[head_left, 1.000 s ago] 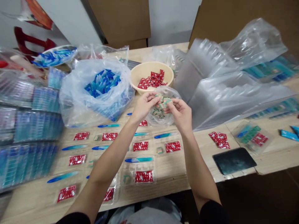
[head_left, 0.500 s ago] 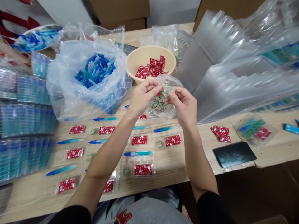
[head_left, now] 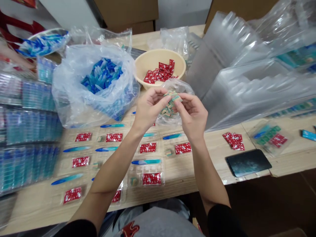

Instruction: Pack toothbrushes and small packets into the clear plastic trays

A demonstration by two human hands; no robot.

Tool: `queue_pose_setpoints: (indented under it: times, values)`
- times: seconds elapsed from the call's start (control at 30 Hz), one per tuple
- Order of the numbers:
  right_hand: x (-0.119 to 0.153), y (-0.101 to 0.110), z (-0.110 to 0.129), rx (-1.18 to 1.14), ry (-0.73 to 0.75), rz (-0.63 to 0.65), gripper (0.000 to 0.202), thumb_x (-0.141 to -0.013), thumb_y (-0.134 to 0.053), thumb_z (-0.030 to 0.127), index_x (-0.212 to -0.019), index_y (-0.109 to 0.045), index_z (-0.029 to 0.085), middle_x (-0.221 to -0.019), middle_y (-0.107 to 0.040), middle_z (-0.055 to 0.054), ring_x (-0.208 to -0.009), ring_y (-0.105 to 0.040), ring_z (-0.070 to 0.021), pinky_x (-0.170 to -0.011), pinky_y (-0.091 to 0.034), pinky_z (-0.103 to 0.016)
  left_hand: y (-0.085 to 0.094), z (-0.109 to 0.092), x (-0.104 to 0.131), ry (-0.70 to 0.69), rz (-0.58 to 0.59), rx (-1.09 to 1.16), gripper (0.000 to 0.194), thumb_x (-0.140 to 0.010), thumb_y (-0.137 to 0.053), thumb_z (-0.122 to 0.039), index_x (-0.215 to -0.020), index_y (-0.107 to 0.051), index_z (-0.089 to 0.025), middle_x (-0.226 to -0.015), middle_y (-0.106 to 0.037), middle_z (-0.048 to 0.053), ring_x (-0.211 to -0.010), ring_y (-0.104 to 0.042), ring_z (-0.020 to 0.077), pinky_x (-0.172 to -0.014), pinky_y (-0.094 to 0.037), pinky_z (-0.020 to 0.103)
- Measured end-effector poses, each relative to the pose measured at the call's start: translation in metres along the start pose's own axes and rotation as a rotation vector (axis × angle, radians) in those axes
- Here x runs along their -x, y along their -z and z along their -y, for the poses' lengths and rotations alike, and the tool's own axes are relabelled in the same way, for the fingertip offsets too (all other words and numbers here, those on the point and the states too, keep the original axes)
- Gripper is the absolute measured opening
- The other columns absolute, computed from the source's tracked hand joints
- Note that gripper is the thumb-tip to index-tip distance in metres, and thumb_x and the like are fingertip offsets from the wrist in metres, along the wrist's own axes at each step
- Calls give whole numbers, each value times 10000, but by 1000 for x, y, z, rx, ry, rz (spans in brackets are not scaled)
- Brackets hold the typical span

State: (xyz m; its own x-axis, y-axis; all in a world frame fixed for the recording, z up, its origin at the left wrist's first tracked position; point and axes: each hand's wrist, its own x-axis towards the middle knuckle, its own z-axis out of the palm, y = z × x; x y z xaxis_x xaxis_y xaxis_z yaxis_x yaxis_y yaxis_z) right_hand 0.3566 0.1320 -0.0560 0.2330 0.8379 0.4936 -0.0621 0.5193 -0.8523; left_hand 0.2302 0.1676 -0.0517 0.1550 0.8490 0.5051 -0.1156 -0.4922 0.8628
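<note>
Both hands meet over the bench (head_left: 291, 158), and I see them pinching the same small cluster of striped green-and-tan blocks (head_left: 173, 96). My left hand (head_left: 148, 108) has its grip pressed together on the near-left side of the cluster, thumb on top. My right hand (head_left: 194, 115) pinches the other side, fingertips (head_left: 178, 99) closed on the blocks. The cluster sits right between the two grips, held up off the bench.

Just below and behind the grips lies a small clear bag (head_left: 172, 112) with more of the same blocks inside; I cannot tell whether either hand touches it. Just beyond the grips stands a cream bowl (head_left: 148, 62) holding red sachets (head_left: 159, 75). Off to the left of the left grip, a big clear bag (head_left: 74, 98) is full of blue pieces (head_left: 102, 74). To the right of the right grip rise stacks of clear plastic trays (head_left: 237, 82).

Nearer to me than the grips, rows of clear packs (head_left: 148, 171) lie on the bench, each with a red sachet and a blue stick. Well to the right of the right grip, a dark phone (head_left: 248, 162) lies flat, with a few loose red packets (head_left: 233, 141) just beyond it.
</note>
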Motion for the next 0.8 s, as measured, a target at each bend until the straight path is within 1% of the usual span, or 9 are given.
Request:
queue_pose_setpoints:
  times: [0.07,0.13,0.23,0.37,0.43,0.5,0.6,0.7,0.8]
  values:
    - [2,1,2,5,17,-25,98,-826,-631,139,-920,-639,162,-811,-653,29,-667,-611,-36,-622,-528,-141,1,2,1,-7,-60,-13,150,-840,-650,-232,-924,-564,-143,-895,-645,22,-811,-638,81,-760,-538,200]
    - [3,4,4,5,26,-46,97,-825,-634,126,-913,-644,165,-799,-655,34,-666,-618,-36,-632,-530,-143,3,3,1,5,-81,-24,161,-846,-646,-252,-931,-561,-144,-901,-642,27,-818,-636,87,-767,-538,210]
    - [2,10,9,28,55,17,123,-831,-634,114,-934,-665,173,-838,-666,26,-712,-628,-47,-667,-537,-164,4,-2,3,-6,-6,-38,161,-841,-653,-256,-916,-567,-142,-878,-642,26,-790,-631,83,-737,-533,198]
    - [0,15,18,240,171,97,164,-847,-628,129,-978,-699,197,-966,-662,-3,-899,-622,-96,-774,-539,-232,5,-16,6,-8,93,-75,162,-839,-659,-264,-923,-590,-144,-849,-638,20,-754,-619,80,-686,-524,190]
    - [0,16,20,308,183,109,173,-858,-624,155,-994,-707,220,-973,-653,-7,-919,-613,-111,-799,-541,-262,6,-23,7,25,123,-101,165,-840,-658,-274,-934,-610,-146,-866,-646,26,-771,-623,89,-699,-528,200]
    - [1,17,20,300,154,120,173,-862,-625,180,-1001,-710,236,-990,-649,-9,-928,-612,-121,-806,-546,-276,7,-30,8,51,134,-118,168,-847,-652,-288,-940,-635,-149,-895,-660,33,-803,-632,100,-727,-535,212]
    - [2,17,20,190,50,147,209,-861,-627,209,-1056,-695,240,-1034,-656,-8,-904,-628,-122,-783,-558,-275,9,-40,11,78,123,-140,191,-864,-637,-320,-950,-671,-153,-930,-675,38,-848,-643,116,-787,-542,238]
    - [3,18,23,94,-66,214,245,-864,-623,232,-1104,-671,225,-975,-675,0,-796,-643,-105,-741,-566,-262,11,-46,15,124,123,-167,224,-882,-614,-346,-958,-696,-152,-946,-682,43,-874,-646,124,-833,-537,255]
    - [3,18,25,1,-100,243,192,-845,-645,231,-1033,-669,197,-915,-680,7,-739,-646,-93,-718,-569,-244,10,-46,19,139,97,-145,243,-890,-604,-359,-972,-695,-149,-960,-687,43,-886,-651,127,-844,-540,263]
